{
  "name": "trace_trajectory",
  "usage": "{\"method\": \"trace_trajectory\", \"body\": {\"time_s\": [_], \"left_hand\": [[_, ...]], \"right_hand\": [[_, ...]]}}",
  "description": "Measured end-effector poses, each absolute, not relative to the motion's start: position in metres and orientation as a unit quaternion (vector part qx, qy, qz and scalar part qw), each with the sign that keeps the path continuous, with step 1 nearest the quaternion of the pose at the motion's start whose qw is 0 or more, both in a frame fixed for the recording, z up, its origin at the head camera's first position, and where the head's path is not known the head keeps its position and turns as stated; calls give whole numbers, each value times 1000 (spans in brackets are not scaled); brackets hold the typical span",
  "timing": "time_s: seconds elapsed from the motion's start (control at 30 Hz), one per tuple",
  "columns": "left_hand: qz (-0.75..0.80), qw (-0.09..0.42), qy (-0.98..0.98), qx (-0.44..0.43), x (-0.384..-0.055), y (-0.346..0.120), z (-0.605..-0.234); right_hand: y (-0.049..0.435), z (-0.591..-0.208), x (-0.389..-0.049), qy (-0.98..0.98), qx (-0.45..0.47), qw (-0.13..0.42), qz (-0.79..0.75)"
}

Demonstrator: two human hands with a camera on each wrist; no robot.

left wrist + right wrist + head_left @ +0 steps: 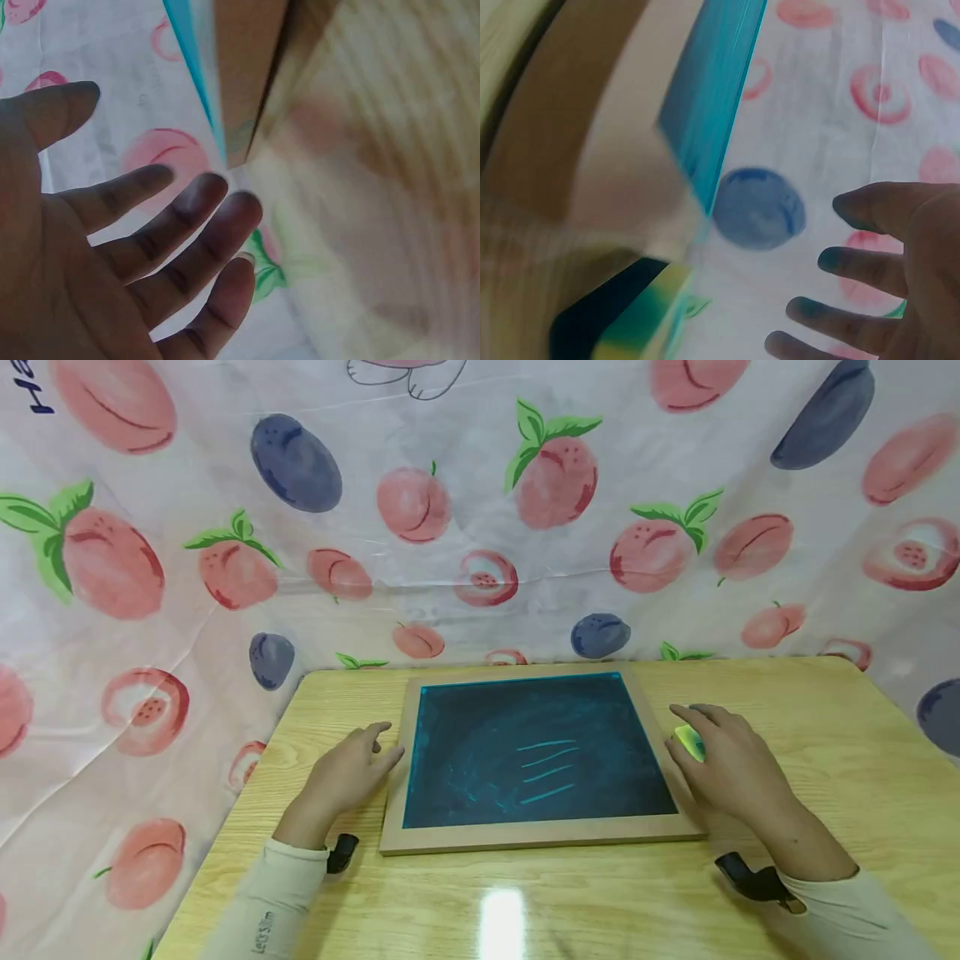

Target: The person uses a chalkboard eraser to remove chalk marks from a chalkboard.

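Note:
A small chalkboard (487, 710) in a light wooden frame lies on the table, with several blue chalk lines (547, 772) right of its middle. Beside its left edge hovers my left hand (345, 777), fingers spread and nothing in them; the left wrist view shows the same hand (142, 247) with an empty palm. My right hand (738, 768) is above the table to the board's right, next to a yellow and green eraser (687, 742) partly hidden behind it. In the right wrist view that eraser (641, 311) with a dark pad stands apart from the loosely extended fingers, whose tips look bluish.
The light wooden table (420, 902) extends on both sides and in front of the board. Behind it hangs a white cloth (480, 452) printed with peaches and dark blue fruit. Black straps (753, 878) sit at the wrists.

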State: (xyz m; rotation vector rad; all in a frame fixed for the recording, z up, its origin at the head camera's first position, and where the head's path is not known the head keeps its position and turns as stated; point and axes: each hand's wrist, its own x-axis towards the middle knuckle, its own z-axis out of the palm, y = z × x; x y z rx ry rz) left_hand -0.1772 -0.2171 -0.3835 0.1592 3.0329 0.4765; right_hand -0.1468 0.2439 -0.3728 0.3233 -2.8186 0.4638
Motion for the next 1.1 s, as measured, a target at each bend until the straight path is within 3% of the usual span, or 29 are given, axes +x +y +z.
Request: {"method": "trace_trajectory", "body": {"time_s": [0.2,0.5,1.1], "left_hand": [[210,114,970,37,-181,-218,-398],[256,140,954,69,-178,-224,-411],[283,147,945,68,-183,-229,-415]], "right_hand": [[268,-387,-147,-982,84,75,152],[276,-397,-148,-987,72,-9,142],[274,-398,-164,-986,93,-14,141]]}}
